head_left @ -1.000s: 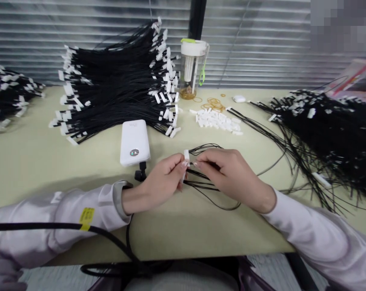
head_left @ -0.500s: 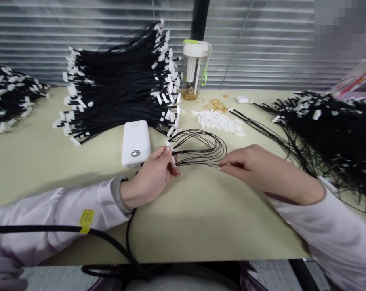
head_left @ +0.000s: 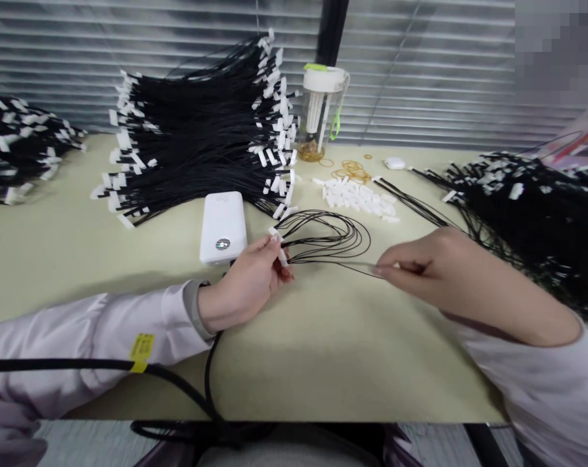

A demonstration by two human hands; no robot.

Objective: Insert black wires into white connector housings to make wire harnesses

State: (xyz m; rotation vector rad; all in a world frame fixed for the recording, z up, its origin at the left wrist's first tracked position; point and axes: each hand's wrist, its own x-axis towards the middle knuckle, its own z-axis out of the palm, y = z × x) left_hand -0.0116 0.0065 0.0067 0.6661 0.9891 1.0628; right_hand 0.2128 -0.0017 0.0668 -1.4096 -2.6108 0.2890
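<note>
My left hand [head_left: 249, 275] is closed on a white connector [head_left: 283, 255], pinching it between thumb and fingers. From the connector, thin black wires [head_left: 330, 237] fan out to the right and curl back in loops. My right hand [head_left: 420, 263] pinches one black wire, drawn out straighter than the others toward the lower right. The tip of that wire is hidden by the fingers. Just left of the loops, a white power bank [head_left: 222, 227] lies behind my left hand. Loose white connectors [head_left: 359, 197] lie in a pile beyond the wires.
Large bundles of black wires [head_left: 191, 130] with white connectors stand at the back; more wires [head_left: 557, 220] heap at right. Near the blinds are a clear bottle [head_left: 318, 113], rubber bands [head_left: 351, 171] and a small white case [head_left: 394, 163]. A black cable [head_left: 177, 386] crosses my left sleeve.
My right hand has moved right, away from the connector, drawing one wire out of the looped bunch. My left hand keeps its grip; the whole view has shifted slightly.
</note>
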